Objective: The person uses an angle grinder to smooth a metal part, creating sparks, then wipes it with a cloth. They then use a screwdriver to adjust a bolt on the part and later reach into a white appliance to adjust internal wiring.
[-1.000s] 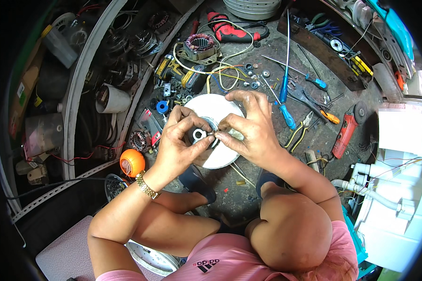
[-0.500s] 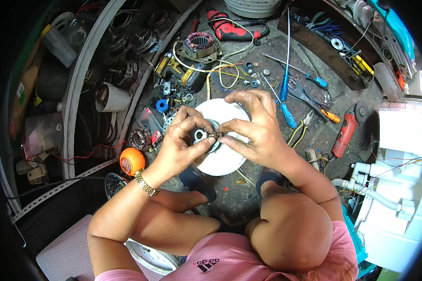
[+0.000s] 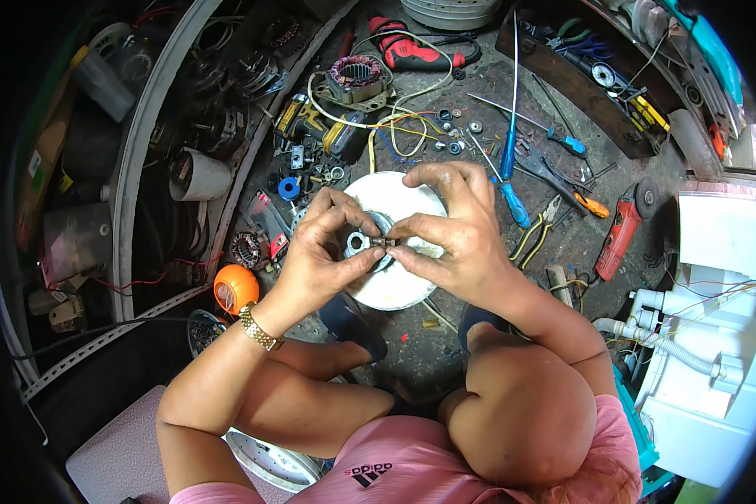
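Note:
My left hand point(image 3: 321, 252) grips a small round metal ring part point(image 3: 359, 244) with a hole in its middle, held just above a white round plastic disc point(image 3: 395, 281) on the floor. My right hand point(image 3: 454, 231) pinches a small dark metal piece point(image 3: 386, 242) against the ring's right side. Both hands meet over the middle of the disc. A gold watch sits on my left wrist. My bent knees lie below the hands.
Screwdrivers with blue handles point(image 3: 510, 181), pliers point(image 3: 539, 220), a red angle grinder point(image 3: 620, 228), a red drill point(image 3: 412, 52), a copper-wound stator point(image 3: 357, 74) and loose bearings lie beyond the disc. An orange ball-shaped object point(image 3: 235, 287) sits left. A white appliance point(image 3: 714, 336) stands right.
The hands have shifted slightly; my right fingers have closed in on the small piece at the ring's side. The disc and tools have not moved.

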### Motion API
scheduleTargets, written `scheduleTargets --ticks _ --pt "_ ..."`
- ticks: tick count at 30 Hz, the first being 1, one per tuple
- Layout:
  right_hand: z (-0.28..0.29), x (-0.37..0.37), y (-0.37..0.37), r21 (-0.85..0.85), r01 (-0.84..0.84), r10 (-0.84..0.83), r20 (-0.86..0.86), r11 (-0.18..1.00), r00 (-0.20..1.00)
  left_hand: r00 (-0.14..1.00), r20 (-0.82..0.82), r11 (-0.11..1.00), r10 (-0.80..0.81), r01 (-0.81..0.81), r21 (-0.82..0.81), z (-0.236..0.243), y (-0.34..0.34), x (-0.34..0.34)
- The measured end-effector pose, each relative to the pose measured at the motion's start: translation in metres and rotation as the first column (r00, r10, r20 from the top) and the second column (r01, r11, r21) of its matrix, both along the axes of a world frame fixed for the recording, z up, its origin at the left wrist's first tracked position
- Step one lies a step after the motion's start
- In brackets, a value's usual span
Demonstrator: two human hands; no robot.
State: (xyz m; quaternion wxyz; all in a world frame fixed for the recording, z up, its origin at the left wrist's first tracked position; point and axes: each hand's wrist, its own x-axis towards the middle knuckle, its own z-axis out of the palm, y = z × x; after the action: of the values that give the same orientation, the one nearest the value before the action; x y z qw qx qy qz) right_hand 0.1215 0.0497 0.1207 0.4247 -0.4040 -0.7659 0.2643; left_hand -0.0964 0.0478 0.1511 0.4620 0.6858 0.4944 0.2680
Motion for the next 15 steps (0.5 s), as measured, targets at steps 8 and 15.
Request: scheduleTargets --ticks 8,15 --pt "-0.002 -0.002 -0.004 -0.056 -0.004 0.002 -0.043 0.998 0.999 0.999 -0.017 1.000 0.029 -0.029 0.011 0.000 -0.003 0.000" --pt "-0.014 -0.007 -0.008 -0.158 -0.014 -0.007 -0.131 0.987 0.991 0.998 -0.052 0.998 0.045 -0.042 0.049 0.001 -0.006 0.004"
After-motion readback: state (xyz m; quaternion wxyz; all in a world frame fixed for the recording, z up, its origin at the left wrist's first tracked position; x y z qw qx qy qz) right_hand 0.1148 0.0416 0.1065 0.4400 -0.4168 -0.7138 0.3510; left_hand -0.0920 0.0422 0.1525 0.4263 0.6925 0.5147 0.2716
